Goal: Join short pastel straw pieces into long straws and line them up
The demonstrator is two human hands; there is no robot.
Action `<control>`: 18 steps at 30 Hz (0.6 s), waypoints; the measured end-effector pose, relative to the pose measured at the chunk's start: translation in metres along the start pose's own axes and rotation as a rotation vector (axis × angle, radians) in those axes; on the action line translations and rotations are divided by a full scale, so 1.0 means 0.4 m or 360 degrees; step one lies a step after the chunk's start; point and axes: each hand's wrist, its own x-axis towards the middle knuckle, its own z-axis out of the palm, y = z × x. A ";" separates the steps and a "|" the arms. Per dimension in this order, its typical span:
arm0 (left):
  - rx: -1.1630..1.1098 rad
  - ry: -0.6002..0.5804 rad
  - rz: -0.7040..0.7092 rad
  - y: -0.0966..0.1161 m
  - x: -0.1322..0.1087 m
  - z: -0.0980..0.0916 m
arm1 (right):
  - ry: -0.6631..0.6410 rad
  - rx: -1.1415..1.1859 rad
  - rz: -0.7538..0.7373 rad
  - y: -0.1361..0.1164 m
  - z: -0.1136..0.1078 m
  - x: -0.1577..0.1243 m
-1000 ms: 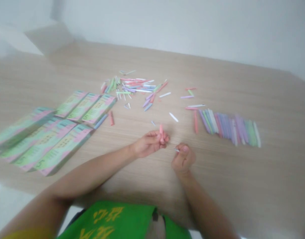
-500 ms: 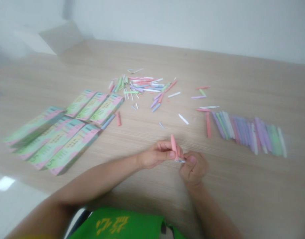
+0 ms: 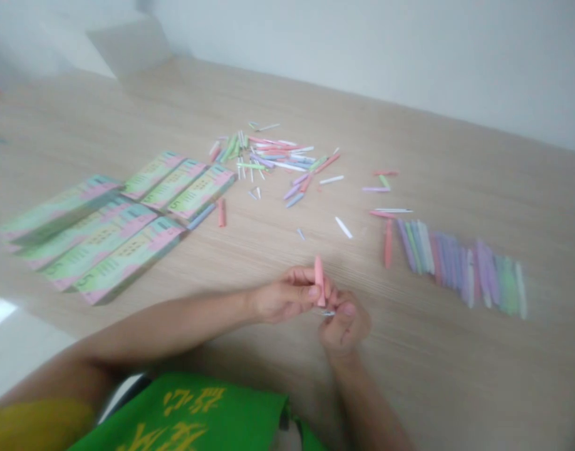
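My left hand (image 3: 285,297) pinches a short pink stick (image 3: 319,280) that points up from its fingers. Right beside it my right hand (image 3: 342,324) is closed, and a thin small piece (image 3: 329,312) shows at its fingertips, touching the pink stick's lower end. Both hands hover just above the wooden table (image 3: 456,376) near its front edge. The frame is blurred, so I cannot make out the small piece.
A neat row of pastel sticks (image 3: 456,263) lies to the right. A loose heap of sticks and thin pieces (image 3: 273,160) lies further back at the centre. Several green-and-pink flat boxes (image 3: 109,232) lie to the left. A white wall runs behind the table.
My right hand moved left and met my left hand, so the small piece now touches the pink stick's base. The view has shifted a little.
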 end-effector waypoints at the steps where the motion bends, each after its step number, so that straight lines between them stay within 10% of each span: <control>1: -0.0087 0.0085 0.0013 -0.005 0.002 0.007 | 0.0017 0.0023 0.0039 -0.003 0.001 -0.003; 9: 0.0173 0.1143 0.0367 -0.042 -0.014 0.030 | 0.0161 -0.0473 0.0017 0.011 0.007 0.002; 18: 0.0456 0.1025 0.0680 -0.091 -0.054 0.046 | -0.0006 -0.0715 -0.0301 -0.002 0.001 0.023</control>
